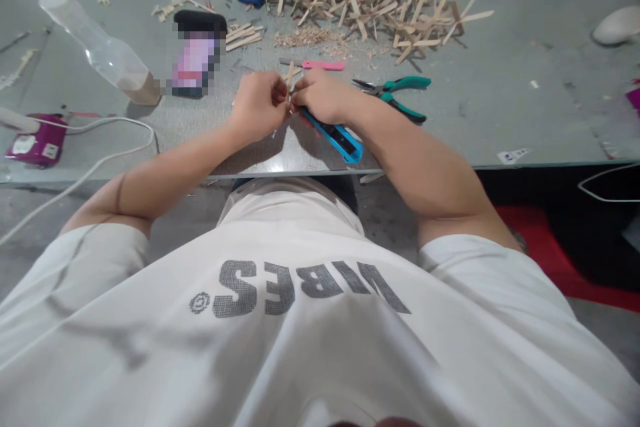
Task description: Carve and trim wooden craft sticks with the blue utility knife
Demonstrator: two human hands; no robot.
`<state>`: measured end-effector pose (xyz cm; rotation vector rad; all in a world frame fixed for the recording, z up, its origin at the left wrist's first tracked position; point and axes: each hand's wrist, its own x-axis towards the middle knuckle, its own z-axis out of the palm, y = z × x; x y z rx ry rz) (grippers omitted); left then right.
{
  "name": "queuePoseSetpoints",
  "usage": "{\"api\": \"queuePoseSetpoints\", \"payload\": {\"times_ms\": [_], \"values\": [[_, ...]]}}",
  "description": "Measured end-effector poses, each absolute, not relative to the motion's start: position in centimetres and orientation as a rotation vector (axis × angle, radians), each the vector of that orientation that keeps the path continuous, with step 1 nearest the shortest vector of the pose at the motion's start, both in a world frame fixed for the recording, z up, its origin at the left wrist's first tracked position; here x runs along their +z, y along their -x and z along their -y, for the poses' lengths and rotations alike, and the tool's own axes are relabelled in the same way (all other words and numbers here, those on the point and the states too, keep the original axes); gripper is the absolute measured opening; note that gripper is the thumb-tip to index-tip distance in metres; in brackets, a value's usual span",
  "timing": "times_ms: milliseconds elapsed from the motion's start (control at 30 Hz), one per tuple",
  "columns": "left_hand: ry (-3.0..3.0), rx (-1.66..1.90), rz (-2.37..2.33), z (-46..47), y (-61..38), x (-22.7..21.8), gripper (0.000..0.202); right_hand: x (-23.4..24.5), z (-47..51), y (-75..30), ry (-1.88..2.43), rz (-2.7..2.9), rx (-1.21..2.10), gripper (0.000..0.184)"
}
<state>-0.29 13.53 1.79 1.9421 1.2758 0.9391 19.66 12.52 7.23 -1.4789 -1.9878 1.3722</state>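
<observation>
Where both hands meet close to the near edge of the counter (480, 120), what counts, as far as I can see from over here, is the thin wooden stick (291, 72) between them, its long axis running roughly toward the far edge. The left hand (263, 103) is closed in a pinch, apparently on the stick's nearer end, so the rest points away beyond that grip; the right hand (323, 97) faces it from the other side, about equally near, fingers bent, though I cannot tell how tightly or on what they close. A blue cutter (345, 145) slants from under the right palm toward the near edge, and whether it is held, I cannot see
</observation>
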Motion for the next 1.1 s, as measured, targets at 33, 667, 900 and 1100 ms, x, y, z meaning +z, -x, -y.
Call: {"api": "queuePoseSetpoints", "payload": {"times_ms": [33, 667, 900, 1100], "values": [[-1.917, 0.944, -1.282, -13.5, 0.2, 2.0, 0.025, 7.3, -12.6, -19.8, 1.460, 1.986, 1.374, 0.038], [-1.605, 0.914, -1.218, -13.5, -0.6, 3.9, 0.027, 7.7, -13.0, -20.4, 1.300, 1.956, 1.432, 0.032], [-1.621, 0.917, -1.180, -13.4, -0.6, 4.2, 0.032, 8.8, -12.3, -20.4, 1.339, 1.932, 1.422, 0.035], [-1.649, 0.890, -1.191, -13.5, -0.5, 4.2, 0.030, 8.5, -12.7, -20.7, 1.338, 1.980, 1.402, 0.031]]}}
